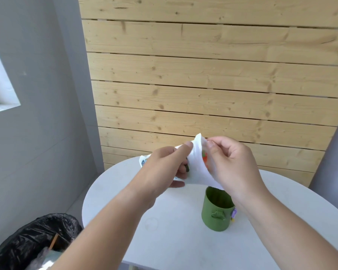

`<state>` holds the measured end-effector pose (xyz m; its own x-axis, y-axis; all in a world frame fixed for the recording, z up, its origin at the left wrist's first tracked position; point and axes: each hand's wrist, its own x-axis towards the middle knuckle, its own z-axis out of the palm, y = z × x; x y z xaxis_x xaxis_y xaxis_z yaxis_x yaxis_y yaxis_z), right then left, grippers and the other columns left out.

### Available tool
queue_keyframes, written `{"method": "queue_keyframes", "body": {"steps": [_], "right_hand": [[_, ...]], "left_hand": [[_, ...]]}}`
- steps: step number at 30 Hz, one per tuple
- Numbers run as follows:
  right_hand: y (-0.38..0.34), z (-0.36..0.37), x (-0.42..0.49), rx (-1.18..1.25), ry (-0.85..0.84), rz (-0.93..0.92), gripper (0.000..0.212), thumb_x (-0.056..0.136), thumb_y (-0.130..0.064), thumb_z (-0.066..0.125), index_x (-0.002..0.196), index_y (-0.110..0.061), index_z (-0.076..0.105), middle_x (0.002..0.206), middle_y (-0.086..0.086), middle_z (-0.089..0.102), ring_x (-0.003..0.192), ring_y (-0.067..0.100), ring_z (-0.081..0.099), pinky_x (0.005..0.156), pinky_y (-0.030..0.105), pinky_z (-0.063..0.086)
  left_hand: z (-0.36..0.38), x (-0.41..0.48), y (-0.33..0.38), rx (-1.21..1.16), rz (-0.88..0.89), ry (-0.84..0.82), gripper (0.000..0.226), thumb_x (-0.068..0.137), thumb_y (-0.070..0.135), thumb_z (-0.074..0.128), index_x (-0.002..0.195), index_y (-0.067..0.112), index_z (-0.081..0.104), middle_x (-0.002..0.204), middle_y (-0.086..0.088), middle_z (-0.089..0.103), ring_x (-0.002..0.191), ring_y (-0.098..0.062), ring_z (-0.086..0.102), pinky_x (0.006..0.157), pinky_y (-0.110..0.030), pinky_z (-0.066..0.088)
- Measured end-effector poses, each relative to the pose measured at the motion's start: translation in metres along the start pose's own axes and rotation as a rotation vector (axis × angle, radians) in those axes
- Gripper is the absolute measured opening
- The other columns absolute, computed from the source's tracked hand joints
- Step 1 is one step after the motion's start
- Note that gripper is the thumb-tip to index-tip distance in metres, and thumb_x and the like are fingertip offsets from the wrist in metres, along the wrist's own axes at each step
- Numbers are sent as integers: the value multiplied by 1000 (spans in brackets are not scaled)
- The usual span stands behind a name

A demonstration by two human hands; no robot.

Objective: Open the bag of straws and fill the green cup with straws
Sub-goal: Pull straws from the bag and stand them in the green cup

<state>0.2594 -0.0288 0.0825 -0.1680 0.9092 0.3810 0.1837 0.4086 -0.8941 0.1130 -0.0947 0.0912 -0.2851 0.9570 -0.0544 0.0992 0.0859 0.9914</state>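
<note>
Two grips clamped on a white bag of straws — left hand, right hand.
Green cylindrical cup stands upright just below, on the round white surface.

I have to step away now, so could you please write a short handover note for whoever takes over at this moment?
Left hand: pinches one side of the top of the bag of straws.
Right hand: pinches the other side.
The bag is held in the air over the white table, close above the green cup, which stands upright with no straws showing.
Done: bag in hand; I cannot tell whether it is open.
Left: finish opening it, then fill the cup with straws.
</note>
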Motion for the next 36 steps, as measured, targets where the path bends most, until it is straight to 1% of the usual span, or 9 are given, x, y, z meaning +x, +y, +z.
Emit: {"method": "queue_keyframes", "body": {"steps": [5,11,13,17,24,27,30,33,36], "right_hand": [[3,-5,7,149,115,62,20,99,-25,58,85,-24,72,73,-21,73,67,-11,62,62,9,45],[-4,-10,7,324,96,105,20,99,-23,59,87,-22,75,85,-4,78,82,13,69,80,34,53],[-9,-10,4,349,20,94,19,99,-23,59,88,-20,75,89,3,78,82,16,69,78,34,53],[-13,-12,-1,369,-207,65,17,97,-21,60,89,-18,75,85,-5,77,76,7,69,68,22,51],[-11,-25,0,156,-519,-95,25,94,-24,54,93,-5,70,105,-7,78,102,13,71,89,20,52],[-12,-25,0,192,-507,-98,28,91,-28,55,94,-5,70,109,-6,78,105,13,70,90,21,52],[-12,-22,-2,249,-431,-83,21,97,-21,57,97,-7,73,114,-5,76,111,10,68,92,22,51],[-8,-13,-5,294,-295,9,22,92,-31,60,104,-19,75,114,-5,76,112,12,67,103,35,47],[1,-1,-5,325,-121,214,22,98,-36,56,108,-23,71,113,-2,75,111,14,67,107,43,46]], "left_hand": [[-2,3,-7,-103,-292,-39,63,94,70,57,92,8,66,82,-11,73,78,-27,77,88,-55,65],[7,6,-18,-365,-494,-234,99,83,87,50,120,-5,57,112,-30,77,101,-40,79,90,-60,61],[9,7,-16,-575,-485,-238,93,85,83,55,128,0,63,119,-33,74,104,-44,77,88,-60,62],[9,10,-9,-876,-422,-184,76,91,69,63,134,6,69,121,-26,76,108,-46,75,84,-62,62],[2,15,-6,-927,-292,-137,89,94,70,56,93,-16,79,98,-30,77,78,-40,79,78,-54,62],[4,15,-7,-999,-228,-90,78,99,56,60,123,-18,63,102,-34,76,80,-42,79,69,-54,66],[3,18,-8,-1012,-157,-11,57,102,44,61,110,-12,68,111,-35,75,93,-41,78,83,-53,64],[3,23,-9,-1044,-97,60,53,103,38,64,136,-2,54,127,-32,71,116,-43,73,102,-59,56],[1,31,-9,-1065,-22,104,45,101,36,66,131,5,54,123,-22,73,120,-40,71,109,-59,50]]}}
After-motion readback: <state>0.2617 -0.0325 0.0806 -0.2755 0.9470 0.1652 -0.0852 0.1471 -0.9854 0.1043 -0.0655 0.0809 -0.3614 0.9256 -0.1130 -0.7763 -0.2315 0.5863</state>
